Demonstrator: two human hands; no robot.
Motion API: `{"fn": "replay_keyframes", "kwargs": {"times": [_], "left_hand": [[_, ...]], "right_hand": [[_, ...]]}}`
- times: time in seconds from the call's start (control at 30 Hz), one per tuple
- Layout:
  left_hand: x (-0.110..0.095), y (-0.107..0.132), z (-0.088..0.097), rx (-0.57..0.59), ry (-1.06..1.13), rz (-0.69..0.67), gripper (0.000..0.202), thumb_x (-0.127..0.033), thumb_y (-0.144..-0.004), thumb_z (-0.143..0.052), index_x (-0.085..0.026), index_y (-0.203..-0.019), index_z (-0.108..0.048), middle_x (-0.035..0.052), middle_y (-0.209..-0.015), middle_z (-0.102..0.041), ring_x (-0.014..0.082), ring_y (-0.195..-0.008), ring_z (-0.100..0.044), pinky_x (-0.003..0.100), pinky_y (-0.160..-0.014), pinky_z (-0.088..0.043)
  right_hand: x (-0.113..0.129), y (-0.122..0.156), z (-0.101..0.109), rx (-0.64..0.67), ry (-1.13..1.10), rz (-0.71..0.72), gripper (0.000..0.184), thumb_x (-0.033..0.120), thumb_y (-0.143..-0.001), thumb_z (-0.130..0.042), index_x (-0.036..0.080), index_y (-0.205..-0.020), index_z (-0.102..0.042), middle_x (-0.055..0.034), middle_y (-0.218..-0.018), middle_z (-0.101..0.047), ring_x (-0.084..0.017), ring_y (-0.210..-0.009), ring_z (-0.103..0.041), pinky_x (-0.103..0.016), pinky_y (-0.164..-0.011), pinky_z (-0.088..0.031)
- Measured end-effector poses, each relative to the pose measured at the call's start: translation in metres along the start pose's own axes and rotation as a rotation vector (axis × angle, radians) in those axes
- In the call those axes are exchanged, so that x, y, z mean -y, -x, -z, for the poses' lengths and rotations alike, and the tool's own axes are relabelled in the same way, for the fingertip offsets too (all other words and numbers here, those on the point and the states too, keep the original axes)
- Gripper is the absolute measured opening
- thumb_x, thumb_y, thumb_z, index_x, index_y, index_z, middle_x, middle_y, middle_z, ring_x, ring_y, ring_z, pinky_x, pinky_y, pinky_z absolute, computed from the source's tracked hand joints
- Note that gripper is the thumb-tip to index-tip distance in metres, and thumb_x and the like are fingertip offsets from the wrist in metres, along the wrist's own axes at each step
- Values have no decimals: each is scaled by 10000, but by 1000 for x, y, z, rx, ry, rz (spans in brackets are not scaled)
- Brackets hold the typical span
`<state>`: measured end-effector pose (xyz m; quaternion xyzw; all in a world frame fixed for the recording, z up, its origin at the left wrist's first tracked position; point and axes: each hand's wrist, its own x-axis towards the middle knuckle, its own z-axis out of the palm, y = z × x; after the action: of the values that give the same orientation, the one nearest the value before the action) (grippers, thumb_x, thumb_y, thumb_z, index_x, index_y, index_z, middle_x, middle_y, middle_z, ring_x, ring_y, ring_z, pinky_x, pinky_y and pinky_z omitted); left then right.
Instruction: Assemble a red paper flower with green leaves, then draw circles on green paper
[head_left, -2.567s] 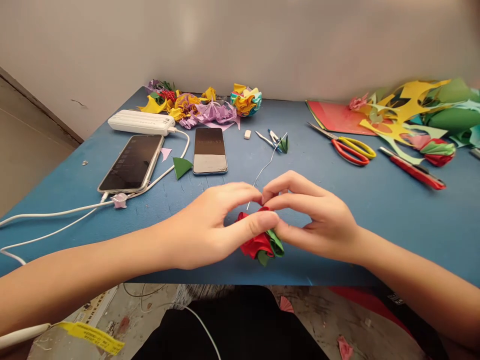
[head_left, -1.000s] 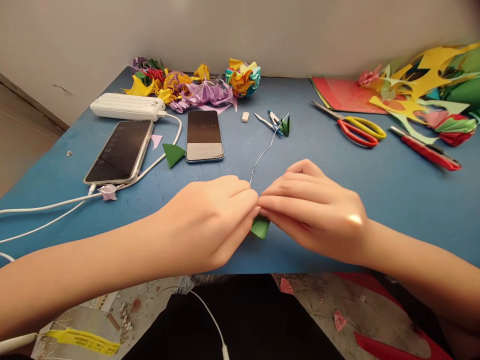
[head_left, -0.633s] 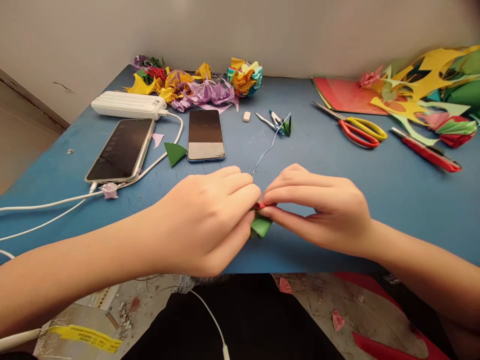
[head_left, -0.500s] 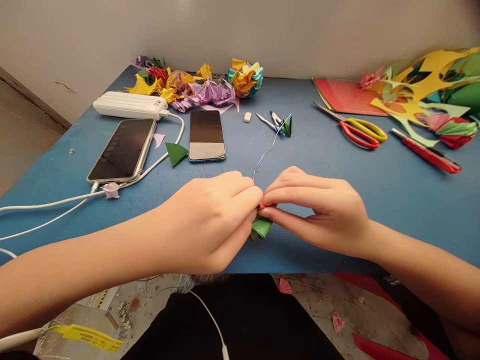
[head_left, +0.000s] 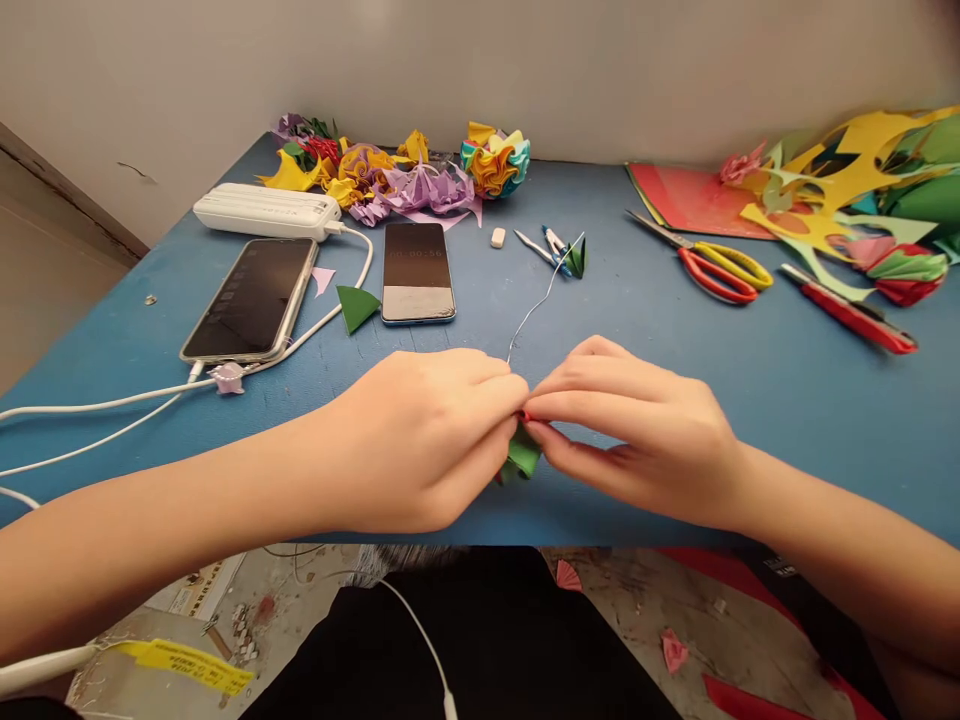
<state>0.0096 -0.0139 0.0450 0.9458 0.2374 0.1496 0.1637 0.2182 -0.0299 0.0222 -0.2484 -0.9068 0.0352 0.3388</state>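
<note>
At the table's front edge my left hand (head_left: pixel 439 440) and my right hand (head_left: pixel 637 425) meet, fingertips nearly touching. Both are closed around a small red and green paper flower (head_left: pixel 523 455). Its green folded paper hangs below the fingers, and a bit of red shows between the fingertips. The left fingers hide most of it. A thin wire (head_left: pixel 532 310) runs up and away from behind my left fingers, its far end by a pair of compasses (head_left: pixel 546 250) and a small dark green paper piece (head_left: pixel 577 259).
Two phones (head_left: pixel 251 300) (head_left: pixel 418 272), a white power bank (head_left: pixel 268 210) and cables lie left. Crumpled paper flowers (head_left: pixel 420 190) line the back. Scissors (head_left: pixel 712 262), a red cutter (head_left: pixel 855 310) and paper scraps (head_left: pixel 840 175) lie right. An eraser (head_left: pixel 498 238) sits mid-table.
Both hands stay closed at the paper flower, with only slight finger shifts. The whole view has moved a little.
</note>
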Motion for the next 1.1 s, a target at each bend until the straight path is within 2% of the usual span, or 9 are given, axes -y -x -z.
{"fn": "replay_keyframes", "kwargs": {"times": [0.13,0.17,0.27,0.33,0.4,0.5,0.73,0.9,1.1], "left_hand": [[3,-4,-2,-343,585,236,177,-346,-911,-448,-186,-885,-518,16,-831,-530,132,-761,-498,242,-668,-390],[5,-5,-5,-351,802,301,223,-407,-905,-458,-203,-985,-505,26,-906,-549,146,-834,-527,245,-696,-416],[10,-8,-13,-55,1444,340,494,-588,-882,-376,-200,-1176,-465,89,-1074,-565,210,-975,-558,343,-827,-466],[11,-8,-16,-1,1619,304,492,-555,-884,-413,-221,-1244,-443,92,-1113,-556,213,-990,-556,378,-858,-478],[11,-8,-17,-32,1643,294,399,-431,-892,-481,-252,-1248,-461,80,-1137,-544,201,-982,-552,378,-830,-507],[13,-8,-15,-117,1539,374,317,-304,-867,-559,-261,-1180,-531,59,-1081,-558,175,-924,-561,323,-735,-546],[17,-12,-15,-108,1398,519,325,-262,-793,-662,-228,-1106,-579,45,-997,-591,178,-939,-580,237,-649,-552],[19,-13,-13,-112,1372,563,307,-272,-809,-642,-190,-1089,-545,48,-939,-589,145,-856,-582,223,-616,-554],[30,-15,-8,-148,1343,556,305,-265,-782,-670,-151,-1035,-544,68,-969,-585,133,-825,-574,210,-609,-545]], "right_hand": [[3,1,10,-133,165,86,140,132,-802,-597,206,-920,-608,-61,-778,-665,-155,-705,-623,-320,-639,-532],[3,2,12,-177,187,95,160,123,-795,-600,200,-936,-610,-68,-773,-661,-160,-722,-629,-318,-656,-545],[-2,2,9,-265,191,117,228,80,-773,-606,164,-985,-602,-87,-766,-655,-172,-752,-635,-320,-675,-566],[-10,1,4,-300,173,141,252,47,-749,-618,140,-983,-598,-103,-782,-664,-173,-744,-633,-318,-663,-567],[-20,-1,-3,-343,162,152,263,32,-729,-635,141,-966,-597,-101,-777,-667,-171,-743,-629,-315,-653,-564],[-33,-1,-10,-361,190,159,276,46,-717,-655,171,-957,-598,-74,-767,-669,-162,-729,-614,-311,-640,-557],[-43,4,-21,-301,161,97,268,57,-718,-648,175,-954,-599,-68,-789,-663,-161,-732,-590,-314,-662,-539],[-49,6,-21,-204,99,22,290,99,-739,-582,195,-1013,-587,-62,-869,-658,-180,-794,-596,-357,-717,-520],[-71,7,-16,-120,168,-136,283,90,-777,-521,218,-1007,-623,-65,-962,-642,-196,-872,-580,-390,-777,-453]]}}
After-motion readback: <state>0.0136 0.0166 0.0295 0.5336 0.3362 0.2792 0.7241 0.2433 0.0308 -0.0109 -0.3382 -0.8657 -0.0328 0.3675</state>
